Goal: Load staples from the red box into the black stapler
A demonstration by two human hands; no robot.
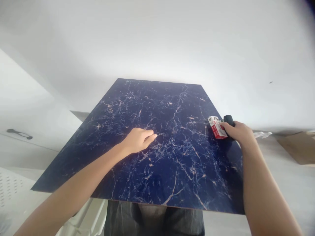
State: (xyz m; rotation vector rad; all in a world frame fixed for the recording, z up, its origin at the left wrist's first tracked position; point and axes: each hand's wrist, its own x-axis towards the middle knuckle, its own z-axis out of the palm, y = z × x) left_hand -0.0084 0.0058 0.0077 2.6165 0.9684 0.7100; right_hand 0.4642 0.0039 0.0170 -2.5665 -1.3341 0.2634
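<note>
My left hand (139, 141) is over the middle of the blue marble-patterned tabletop (172, 170), its fingers curled and the thumb pressed close to the forefinger. Anything inside those fingers is too small or hidden to make out. At the table's right edge, my right hand (240, 131) is closed around a black rounded object (228, 119), whose kind I cannot tell. Beside it stands a small red and white printed box (218, 127), with my right thumb at its right side. The other right fingers are mostly hidden.
A pale wall (157, 42) rises behind the table. On the left is a white door or drawer front with a dark handle (19, 133). Brown cardboard (299, 147) and a white crumpled scrap (262, 134) lie to the right. A white plastic stool-like thing (92, 214) is below the front edge.
</note>
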